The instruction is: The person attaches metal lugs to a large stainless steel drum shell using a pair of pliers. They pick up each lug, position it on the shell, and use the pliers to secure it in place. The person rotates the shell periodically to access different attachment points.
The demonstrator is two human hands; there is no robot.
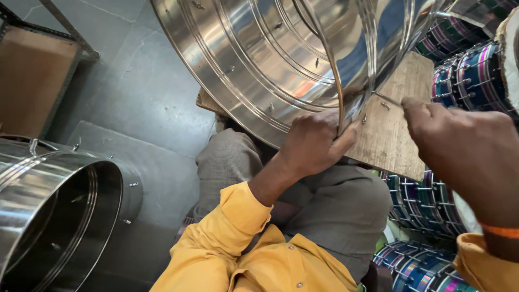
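Clamped over the near rim of the big steel drum shell (259,59), my left hand (313,143) has its fingers curled around the edge and the thumb pressed up against the shiny outside wall, so that hand is closed on the shell itself. It rests tilted across a worn wooden board (392,124) that lies over my lap, open mouth turned toward me, with small screws or lugs studding its ribbed wall. My right hand (465,157) comes in from the side with finger and thumb pinched on a thin metal rod (386,99) whose tip meets the shell's rim just beside my left thumb. I judge the shell to be light for its size but awkward: thin sheet metal, stiff around the ribs yet apt to flex and ring at the open edge, polished slick enough to slide in the palm, and with a rim that could bite. The rolled edge, where I have it now, looks like the safest hold. Another steel shell (59,211) lies on the grey floor to my left, and stacked blue-and-pink drums (467,81) crowd my right.
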